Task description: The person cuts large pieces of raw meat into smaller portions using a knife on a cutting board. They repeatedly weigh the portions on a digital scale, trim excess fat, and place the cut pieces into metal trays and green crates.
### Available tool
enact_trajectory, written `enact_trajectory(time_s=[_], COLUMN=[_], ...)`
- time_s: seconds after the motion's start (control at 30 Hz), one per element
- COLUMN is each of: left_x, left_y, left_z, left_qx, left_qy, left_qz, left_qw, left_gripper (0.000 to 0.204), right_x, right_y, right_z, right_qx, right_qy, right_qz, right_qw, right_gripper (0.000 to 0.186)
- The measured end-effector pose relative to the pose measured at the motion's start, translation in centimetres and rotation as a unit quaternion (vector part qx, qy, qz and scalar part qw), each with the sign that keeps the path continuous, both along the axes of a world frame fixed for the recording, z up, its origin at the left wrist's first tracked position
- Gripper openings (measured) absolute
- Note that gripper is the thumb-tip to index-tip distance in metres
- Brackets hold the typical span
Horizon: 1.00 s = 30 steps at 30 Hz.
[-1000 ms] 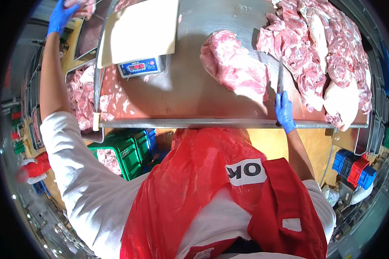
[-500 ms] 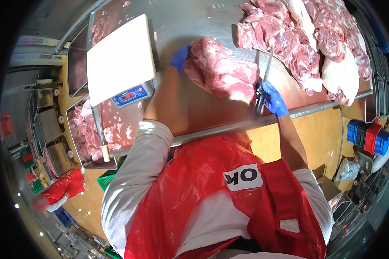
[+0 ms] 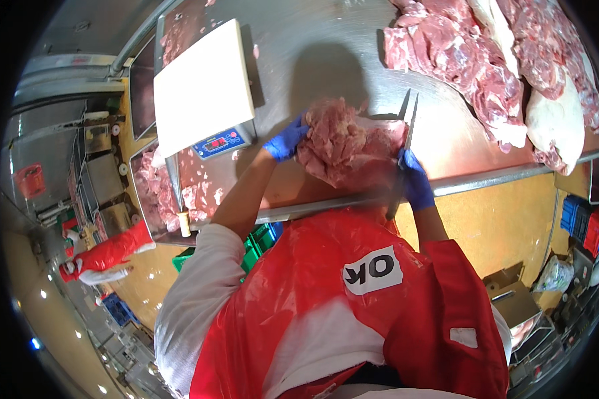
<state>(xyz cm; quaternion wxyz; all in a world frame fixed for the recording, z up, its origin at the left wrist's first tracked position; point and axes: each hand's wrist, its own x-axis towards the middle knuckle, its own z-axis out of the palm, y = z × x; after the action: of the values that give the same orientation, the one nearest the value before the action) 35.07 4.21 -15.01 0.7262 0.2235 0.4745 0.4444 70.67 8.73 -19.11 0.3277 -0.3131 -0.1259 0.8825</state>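
Note:
My left hand (image 3: 285,139), in a blue glove, grips the left side of a large pink piece of meat (image 3: 333,146) near the front edge of the steel table (image 3: 446,191). My right hand (image 3: 412,176), also gloved, is closed round a knife (image 3: 411,126) at the meat's right side, blade pointing away from me; the handle is mostly hidden. A shadow lies behind the meat. Left of it are a white board (image 3: 199,86) on a blue-fronted scale (image 3: 221,143) and a long steel implement with a wooden handle (image 3: 183,223).
Large cuts (image 3: 459,73) fill the back right. Trays of trimmings (image 3: 150,183) adjoin the left end. Green crates (image 3: 253,249) sit below the table, blue and red crates (image 3: 589,226) at right. A person in a red apron (image 3: 106,256) is at far left.
My left hand has come from the upper left, where it held meat, onto the large piece. That piece now sits nearer me and looks turned. The knife has shifted along with my right hand.

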Motion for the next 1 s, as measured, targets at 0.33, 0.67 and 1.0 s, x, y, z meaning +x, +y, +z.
enact_trajectory(time_s=[0.33,0.67,1.0], left_x=[-8.3,-37.4,-43.3], left_y=[-6.5,-3.0,-0.3], left_z=[17.6,16.0,12.8], left_qx=[0.036,0.144,0.225], left_qy=[0.133,0.08,0.445], left_qz=[0.089,0.038,0.001], left_qw=[0.987,0.986,0.867], left_gripper=[0.071,0.054,0.06], right_x=[-10.8,-37.8,-40.3], right_y=[-0.3,-1.8,-6.5], right_z=[10.5,14.8,15.4], right_qx=[0.121,0.136,0.235], right_qy=[-0.106,0.103,-0.182], right_qz=[0.081,0.134,0.134], right_qw=[0.984,0.976,0.945], right_gripper=[0.021,0.015,0.018])
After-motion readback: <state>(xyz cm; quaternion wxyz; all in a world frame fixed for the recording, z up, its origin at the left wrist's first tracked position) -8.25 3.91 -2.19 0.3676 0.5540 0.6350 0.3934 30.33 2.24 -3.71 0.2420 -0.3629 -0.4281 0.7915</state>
